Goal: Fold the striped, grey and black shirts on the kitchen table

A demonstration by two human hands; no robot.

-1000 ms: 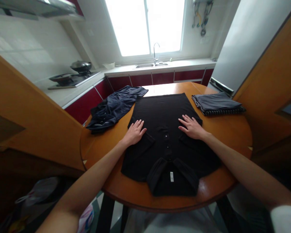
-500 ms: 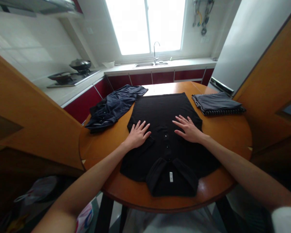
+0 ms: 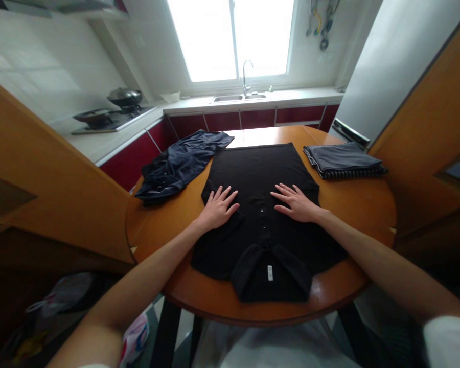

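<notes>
A black polo shirt [image 3: 253, 166] lies spread out front side up, its collar toward me and its hem toward the window. Two buttons and a white neck label show on it. My left hand [image 3: 217, 208] rests flat on the shirt's left side, fingers spread. On the right side, my right hand [image 3: 296, 203] also lies flat with its fingers apart. Neither hand grips the cloth.
The shirt is on an oval wooden table [image 3: 360, 217]. A rumpled dark blue garment [image 3: 187, 161] lies at the back left, and folded grey clothes [image 3: 345, 159] at the back right. Beyond stand a counter with a sink [image 3: 230, 97] and a stove [image 3: 115, 120].
Both hands stay in nearly the same places on the shirt, the right one shifted very slightly inward. The whole view has tilted a little, so the table sits higher in the picture.
</notes>
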